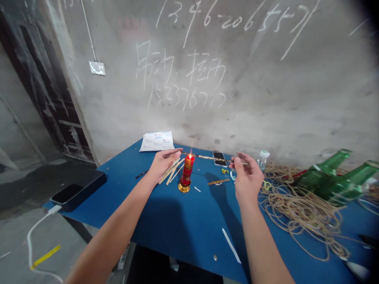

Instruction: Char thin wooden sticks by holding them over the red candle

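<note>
A lit red candle [187,170] stands in a gold base on the blue table [183,221]. Both hands hold one thin bamboo strip [204,157] level just above the flame. My left hand [162,162] pinches its left end, fingers closed. My right hand [247,173] pinches the right end, fingers curled. Several loose bamboo strips [172,170] lie under my left hand, beside the candle. Another short strip [218,182] lies between the candle and my right hand.
A phone [220,159] and a small plastic bottle [262,159] sit behind my right hand. A tangle of tan cord [299,205] and two green bottles [331,173] fill the right side. A black box [77,190] is at the left corner, papers [156,141] at the back.
</note>
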`<state>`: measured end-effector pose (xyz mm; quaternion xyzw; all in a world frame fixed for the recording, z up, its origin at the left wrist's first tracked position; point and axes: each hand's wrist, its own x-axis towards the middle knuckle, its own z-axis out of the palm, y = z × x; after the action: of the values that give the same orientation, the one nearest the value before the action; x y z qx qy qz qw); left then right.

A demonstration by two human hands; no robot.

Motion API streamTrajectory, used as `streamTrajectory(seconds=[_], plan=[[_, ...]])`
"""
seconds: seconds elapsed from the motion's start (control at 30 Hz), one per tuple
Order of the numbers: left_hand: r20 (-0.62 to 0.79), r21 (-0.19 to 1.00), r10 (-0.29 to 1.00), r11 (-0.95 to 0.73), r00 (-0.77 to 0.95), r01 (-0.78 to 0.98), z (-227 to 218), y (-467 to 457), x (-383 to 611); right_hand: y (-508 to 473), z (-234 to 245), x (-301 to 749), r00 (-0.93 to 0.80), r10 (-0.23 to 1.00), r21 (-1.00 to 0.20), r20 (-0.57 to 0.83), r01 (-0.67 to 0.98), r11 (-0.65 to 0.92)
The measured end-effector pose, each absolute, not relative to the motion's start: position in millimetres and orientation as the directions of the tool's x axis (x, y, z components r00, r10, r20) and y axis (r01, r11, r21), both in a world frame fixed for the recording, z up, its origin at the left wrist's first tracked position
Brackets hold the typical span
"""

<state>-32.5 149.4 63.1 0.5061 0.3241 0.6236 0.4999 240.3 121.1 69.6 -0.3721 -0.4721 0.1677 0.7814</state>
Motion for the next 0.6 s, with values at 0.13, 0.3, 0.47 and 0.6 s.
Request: streamTrajectory(seconds=[0.13, 0.3, 0.47, 0.6], plan=[[0.324, 0.91, 0.946, -0.31, 0.006, -0.275, 63.3, 146.9, -30.7, 121.5, 70.0, 248.4, 0.48, 0.63, -0.754, 0.611, 0.11, 0.647], [0.337, 0.911, 0.942, -0.327, -0.006, -0.25, 64.0, 145.9, -28.4, 122.6, 71.0, 254.4, 0.485, 0.617, -0.742, 0.62, 0.108, 0.661], [0.314, 0.917, 0.949, -0.304, -0.005, -0.257, 63.5, 146.1, -28.3, 124.6, 70.4, 259.7, 0.507, 0.612, -0.746, 0.606, 0.097, 0.659], [0.309, 0.916, 0.95, -0.307, -0.034, -0.257, 64.3, 146.1, -30.5, 123.5, 70.4, 262.2, 0.496, 0.619, -0.745, 0.609, 0.092, 0.661]])
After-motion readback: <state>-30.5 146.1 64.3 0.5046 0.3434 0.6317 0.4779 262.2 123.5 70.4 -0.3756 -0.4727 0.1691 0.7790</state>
